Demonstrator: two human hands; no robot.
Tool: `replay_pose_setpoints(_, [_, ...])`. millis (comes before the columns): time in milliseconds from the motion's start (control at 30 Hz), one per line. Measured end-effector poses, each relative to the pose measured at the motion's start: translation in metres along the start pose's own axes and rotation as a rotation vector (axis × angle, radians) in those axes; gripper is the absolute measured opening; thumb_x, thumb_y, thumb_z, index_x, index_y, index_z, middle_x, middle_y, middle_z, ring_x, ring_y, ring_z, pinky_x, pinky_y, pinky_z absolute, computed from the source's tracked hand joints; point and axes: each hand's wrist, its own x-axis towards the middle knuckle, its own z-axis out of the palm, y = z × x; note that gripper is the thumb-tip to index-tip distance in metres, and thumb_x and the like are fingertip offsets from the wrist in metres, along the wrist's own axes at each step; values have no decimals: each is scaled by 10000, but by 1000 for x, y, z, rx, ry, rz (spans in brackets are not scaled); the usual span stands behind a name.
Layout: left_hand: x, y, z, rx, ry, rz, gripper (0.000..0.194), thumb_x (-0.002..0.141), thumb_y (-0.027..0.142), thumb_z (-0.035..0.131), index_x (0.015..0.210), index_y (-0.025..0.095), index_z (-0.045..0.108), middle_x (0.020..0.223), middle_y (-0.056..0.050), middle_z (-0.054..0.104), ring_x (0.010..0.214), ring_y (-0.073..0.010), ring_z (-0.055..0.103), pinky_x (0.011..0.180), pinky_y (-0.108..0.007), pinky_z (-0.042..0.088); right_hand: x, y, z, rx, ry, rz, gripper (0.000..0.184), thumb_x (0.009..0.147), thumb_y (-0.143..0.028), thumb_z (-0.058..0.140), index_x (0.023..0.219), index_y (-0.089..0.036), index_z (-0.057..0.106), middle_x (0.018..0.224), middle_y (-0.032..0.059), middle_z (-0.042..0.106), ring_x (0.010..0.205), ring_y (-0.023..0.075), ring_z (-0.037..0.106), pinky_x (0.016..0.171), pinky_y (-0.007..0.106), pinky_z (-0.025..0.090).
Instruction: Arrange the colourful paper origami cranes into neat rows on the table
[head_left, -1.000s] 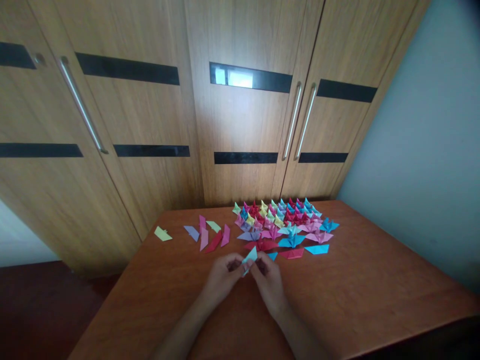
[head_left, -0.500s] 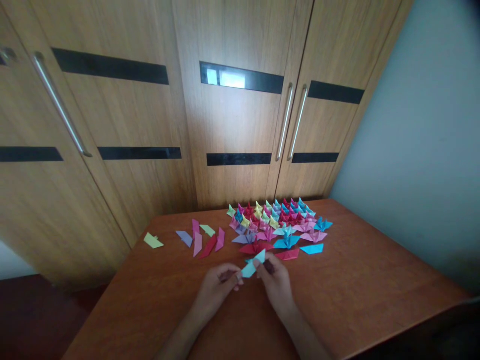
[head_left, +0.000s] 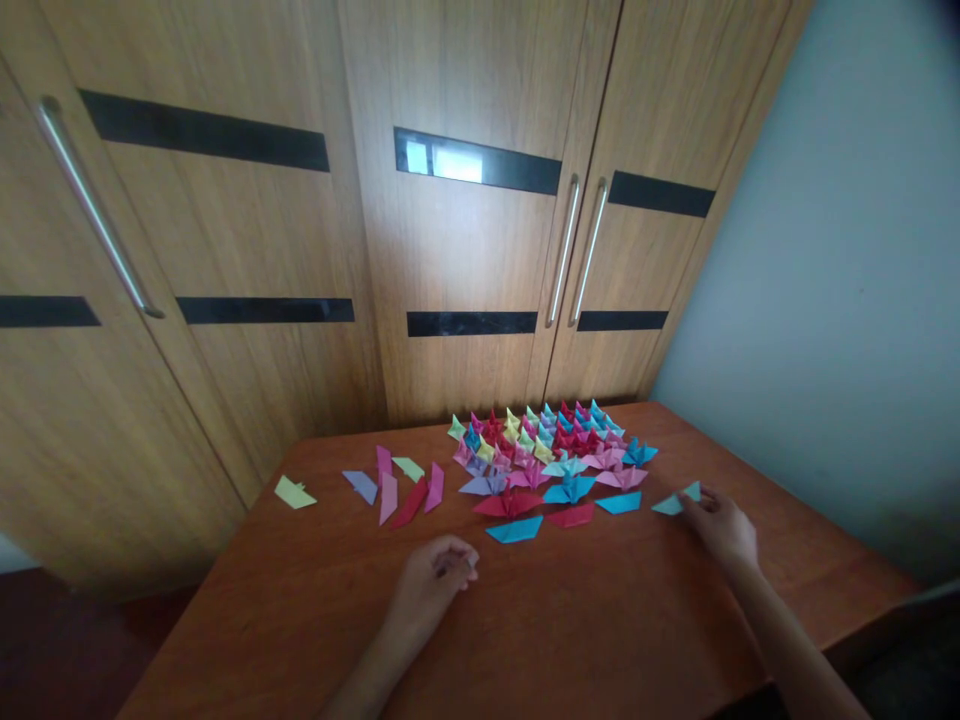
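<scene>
My right hand point(head_left: 718, 523) reaches out to the right side of the wooden table point(head_left: 600, 620) and pinches a light blue folded paper piece point(head_left: 675, 499), which lies at the right end of a row of folded pieces. My left hand point(head_left: 439, 577) rests on the table nearer to me, fingers curled in loosely, with nothing visible in them. A blue folded piece point(head_left: 514, 529) lies just beyond the left hand. Behind it a dense cluster of small colourful origami figures point(head_left: 544, 445) covers the far middle of the table.
Flat folded strips in purple, pink, green and red point(head_left: 397, 485) lie to the left of the cluster, and a pale green piece point(head_left: 294, 492) sits near the table's left edge. Wooden wardrobe doors with metal handles point(head_left: 577, 250) stand behind the table. A grey wall is on the right.
The hands were together holding the light blue piece. The right hand has carried it out to the right end of the row; the left hand let go and stayed near the middle.
</scene>
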Motion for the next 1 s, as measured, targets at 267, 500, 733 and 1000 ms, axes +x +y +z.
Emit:
replay_pose_setpoints(267, [0,5,-2,-39,11,-17,222,708,381,605,682,162,625,605,-16,636,585,-151,578,588,-252,452,3,-10,9,-422,-76,-58,538,842,-532,348,1243,-220,525,1226,175,513,1064,331,553,806,477,464])
replay_pose_setpoints(500, [-1,7,-2,-34,13,-29,230,706,391,600,688,163,619,610,-20,636,581,-150,575,574,-246,435,1,-23,18,-455,-117,-82,487,874,-490,318,1213,-227,549,1193,151,503,1030,324,569,798,480,474])
replay_pose_setpoints(733, [-3,10,-2,-55,22,-70,228,686,395,611,674,167,613,607,-20,639,571,-142,568,529,-222,402,-1,-24,17,-424,-100,-78,533,867,-538,293,1226,-231,541,1180,153,507,1031,329,561,790,484,473])
replay_pose_setpoints(1000, [-4,13,-2,-41,33,-84,218,677,389,607,663,172,613,601,-19,639,555,-138,558,503,-216,382,0,-17,16,-317,-33,-82,504,848,-534,334,1181,-246,580,1126,131,541,1012,281,568,813,407,473])
